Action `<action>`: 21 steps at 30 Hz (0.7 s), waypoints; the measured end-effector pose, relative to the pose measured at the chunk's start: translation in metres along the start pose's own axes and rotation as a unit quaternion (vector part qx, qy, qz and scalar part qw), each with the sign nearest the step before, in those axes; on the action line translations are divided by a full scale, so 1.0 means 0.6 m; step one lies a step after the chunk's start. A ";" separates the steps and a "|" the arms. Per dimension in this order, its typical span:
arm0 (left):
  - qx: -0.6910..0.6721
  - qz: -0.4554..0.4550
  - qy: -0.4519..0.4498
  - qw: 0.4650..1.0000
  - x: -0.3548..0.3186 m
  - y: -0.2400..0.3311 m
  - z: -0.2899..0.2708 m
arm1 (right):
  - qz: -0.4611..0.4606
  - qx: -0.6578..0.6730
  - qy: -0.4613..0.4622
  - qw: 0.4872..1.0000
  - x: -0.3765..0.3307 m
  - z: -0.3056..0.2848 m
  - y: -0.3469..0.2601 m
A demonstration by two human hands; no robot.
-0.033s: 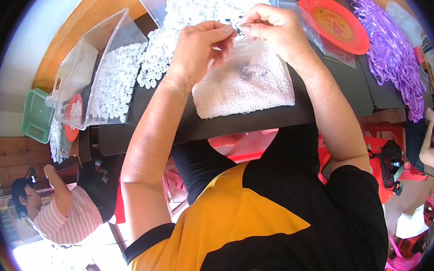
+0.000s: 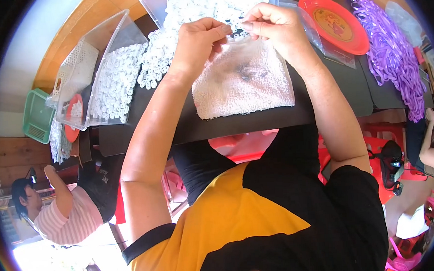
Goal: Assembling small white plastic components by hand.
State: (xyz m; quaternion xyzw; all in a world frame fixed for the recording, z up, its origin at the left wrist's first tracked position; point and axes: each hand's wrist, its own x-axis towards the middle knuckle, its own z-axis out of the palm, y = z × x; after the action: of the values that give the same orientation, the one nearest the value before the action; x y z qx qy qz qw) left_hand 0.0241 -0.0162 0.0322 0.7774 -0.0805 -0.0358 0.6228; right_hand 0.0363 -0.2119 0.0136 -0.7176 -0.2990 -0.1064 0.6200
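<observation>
My left hand (image 2: 198,44) and my right hand (image 2: 279,30) are raised over the far edge of a pale pink towel (image 2: 244,92). Thumb and forefinger are pinched together on each, the fingertips a short way apart. Whatever they grip is too small to make out. Just behind the fingers lies a big heap of small white ring-like pieces (image 2: 210,6), partly in a clear plastic bin. More of these pieces (image 2: 153,65) spill beside my left wrist. Grey smudges mark the middle of the towel.
Left stands a tilted clear bin (image 2: 89,83) holding white pieces, near a white basket (image 2: 78,62) and a green basket (image 2: 33,118). Right are a red plate (image 2: 336,23) on a plastic bag and purple ribbons (image 2: 392,52). A co-worker (image 2: 66,212) is at far left.
The fingertips of my two hands have drawn slightly apart. Everything else looks the same.
</observation>
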 end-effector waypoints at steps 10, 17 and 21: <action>0.523 0.125 -0.004 0.843 0.084 -0.052 0.025 | 0.172 0.076 0.050 0.981 0.004 -0.009 0.012; 0.503 0.172 0.004 0.847 0.100 -0.057 -0.005 | 0.234 0.061 0.019 0.970 0.004 0.002 0.028; 0.491 0.154 -0.039 0.857 0.103 -0.060 -0.002 | 0.217 0.067 0.029 0.973 0.004 0.006 0.021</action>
State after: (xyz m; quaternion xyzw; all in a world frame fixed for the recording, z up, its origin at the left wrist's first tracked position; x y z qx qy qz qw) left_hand 0.0880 -0.0182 0.0002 0.9579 -0.2302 0.0741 0.1546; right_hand 0.0442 -0.2086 0.0039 -0.7191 -0.1244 0.0304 0.6830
